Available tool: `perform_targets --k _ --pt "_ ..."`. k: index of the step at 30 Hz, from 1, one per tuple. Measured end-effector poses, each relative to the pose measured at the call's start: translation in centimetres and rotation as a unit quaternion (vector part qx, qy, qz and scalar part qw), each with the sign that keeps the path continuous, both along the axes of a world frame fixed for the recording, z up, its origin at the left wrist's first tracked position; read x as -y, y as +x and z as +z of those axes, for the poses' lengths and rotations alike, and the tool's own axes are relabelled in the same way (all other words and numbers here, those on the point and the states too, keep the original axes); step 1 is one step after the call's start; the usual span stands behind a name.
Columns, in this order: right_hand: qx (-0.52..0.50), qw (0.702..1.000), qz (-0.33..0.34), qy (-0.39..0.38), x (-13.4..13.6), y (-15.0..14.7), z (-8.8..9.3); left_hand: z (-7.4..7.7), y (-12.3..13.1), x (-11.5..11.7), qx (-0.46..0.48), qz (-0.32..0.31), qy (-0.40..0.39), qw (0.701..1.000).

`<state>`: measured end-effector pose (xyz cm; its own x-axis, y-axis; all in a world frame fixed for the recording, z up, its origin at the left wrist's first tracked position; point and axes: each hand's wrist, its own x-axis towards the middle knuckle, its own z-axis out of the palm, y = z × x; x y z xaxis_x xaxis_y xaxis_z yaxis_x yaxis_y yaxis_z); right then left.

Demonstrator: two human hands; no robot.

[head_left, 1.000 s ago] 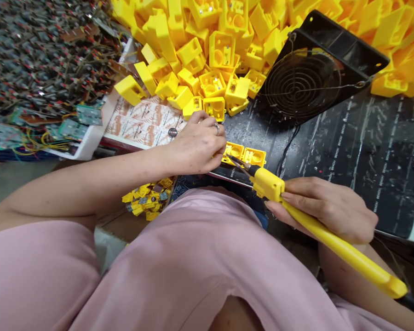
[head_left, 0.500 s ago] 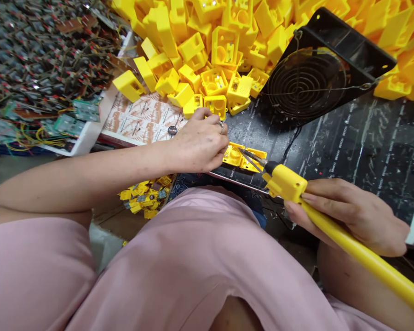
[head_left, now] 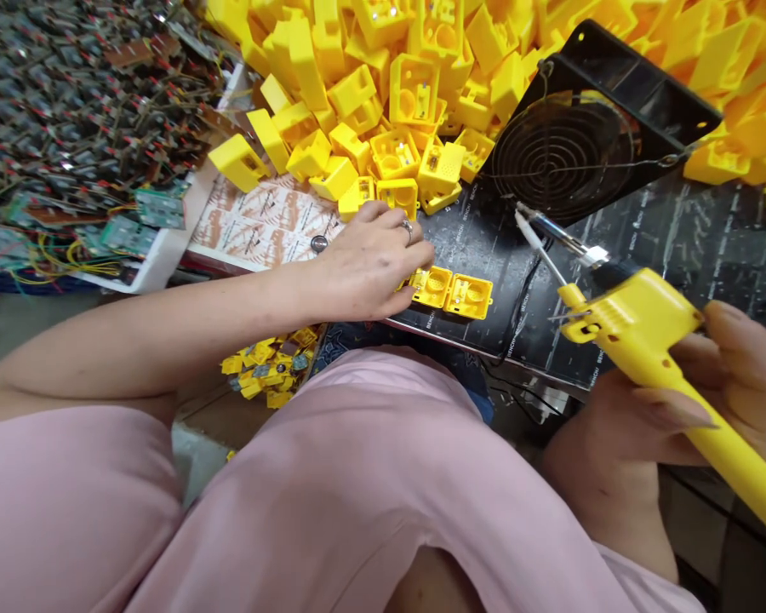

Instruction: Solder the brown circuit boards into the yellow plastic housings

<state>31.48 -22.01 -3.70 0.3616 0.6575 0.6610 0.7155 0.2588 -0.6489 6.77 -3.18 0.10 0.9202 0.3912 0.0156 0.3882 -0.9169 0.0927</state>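
Observation:
My right hand (head_left: 689, 400) is wrapped around a yellow soldering gun (head_left: 644, 319). Its metal tip and a thin feed tube point up and left, raised over the bench near the fan. At the bench's front edge, yellow plastic cases stand in a short row, open side up, with small metal parts inside. My left hand (head_left: 376, 264) closes thumb and fingers around the left end of this row, partly hiding the yellow plastic case (head_left: 431, 287) there. Beside it, the right-hand case (head_left: 470, 296) is in full view, touched by neither hand.
A black fan (head_left: 568, 145) with a wire guard stands on the dark bench (head_left: 651, 255). Behind is a large heap of yellow cases (head_left: 414, 85). Circuit boards (head_left: 89, 111) fill a white tray at left. A black cable (head_left: 527, 298) crosses the bench edge.
My right hand has lifted the soldering gun off the right-hand case, its tip swinging up and toward the fan. My left hand has barely moved.

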Motion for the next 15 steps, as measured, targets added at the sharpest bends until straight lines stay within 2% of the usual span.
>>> perform_targets --k 2,4,6,10,11,13,15 --pt "0.015 0.988 -0.069 0.138 -1.7 -0.2 0.2 -0.2 -0.1 0.3 0.013 -0.023 -0.006 1.0" --pt "0.033 0.964 -0.099 0.246 -3.0 -0.3 0.4 -0.6 -0.1 0.7 0.02 -0.05 -0.017 0.998" --pt "0.034 0.963 -0.09 0.252 -3.5 -0.3 0.5 -0.7 -0.4 0.6 0.053 -0.047 -0.035 0.997" --pt "0.018 0.971 -0.098 0.215 -3.2 0.1 0.1 0.8 -3.0 -0.7 0.148 0.044 -0.1 0.983" --pt "0.018 0.97 -0.102 0.22 -3.2 0.1 -0.1 1.2 -3.9 -1.2 0.145 0.044 -0.116 0.982" --pt "0.023 0.968 -0.106 0.225 -3.1 0.0 -0.1 1.3 -5.1 -2.0 0.098 -0.004 -0.134 0.986" --pt "0.039 0.971 -0.108 0.209 -2.9 -0.5 0.0 0.3 -5.5 -2.4 0.048 -0.052 -0.122 0.99"
